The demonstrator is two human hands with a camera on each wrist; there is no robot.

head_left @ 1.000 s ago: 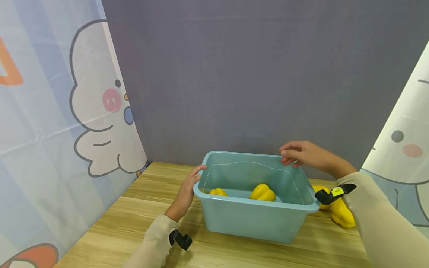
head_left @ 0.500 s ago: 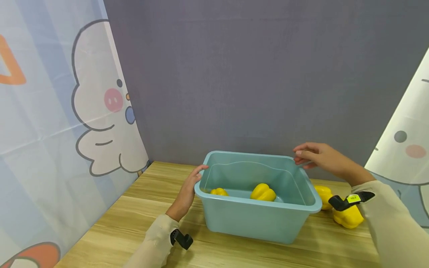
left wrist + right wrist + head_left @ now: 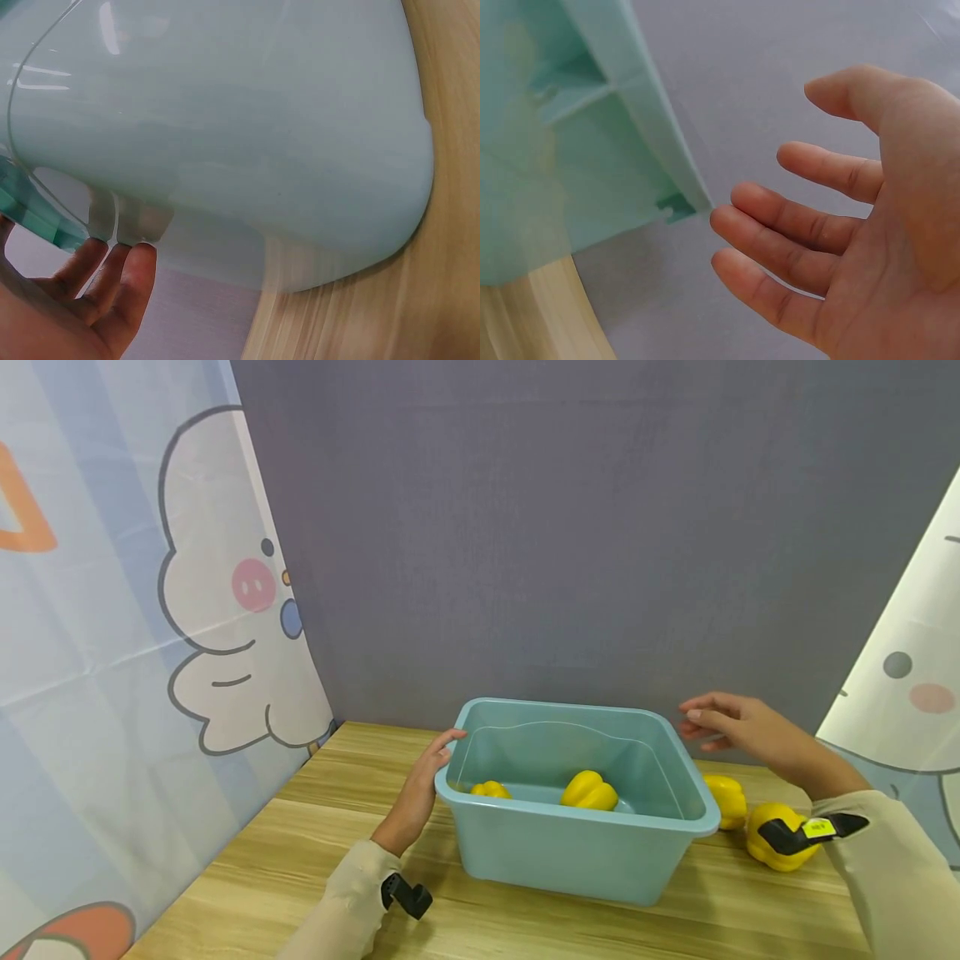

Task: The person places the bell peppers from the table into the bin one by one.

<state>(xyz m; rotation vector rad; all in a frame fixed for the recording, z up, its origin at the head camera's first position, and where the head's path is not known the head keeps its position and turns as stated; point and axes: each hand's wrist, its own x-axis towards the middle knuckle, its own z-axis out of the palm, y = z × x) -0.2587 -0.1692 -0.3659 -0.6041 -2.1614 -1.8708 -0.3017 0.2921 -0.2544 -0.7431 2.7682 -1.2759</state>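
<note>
One blue-green tub [image 3: 558, 852] between left hand [image 3: 418, 789], touching its rim, and relaxed right hand [image 3: 738, 727], apart from it; yellow peppers [image 3: 589, 791] inside; two outer peppers [image 3: 729, 802] below right hand, one partly behind wrist camera [image 3: 783, 837].

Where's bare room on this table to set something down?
The table is bare left of the left sleeve, toward the cartoon curtain, and on the near side of the tub, between both sleeves. Some tub floor shows between its two peppers. It's crowded right of the tub: two more peppers, one partly behind the right wrist camera.
</note>
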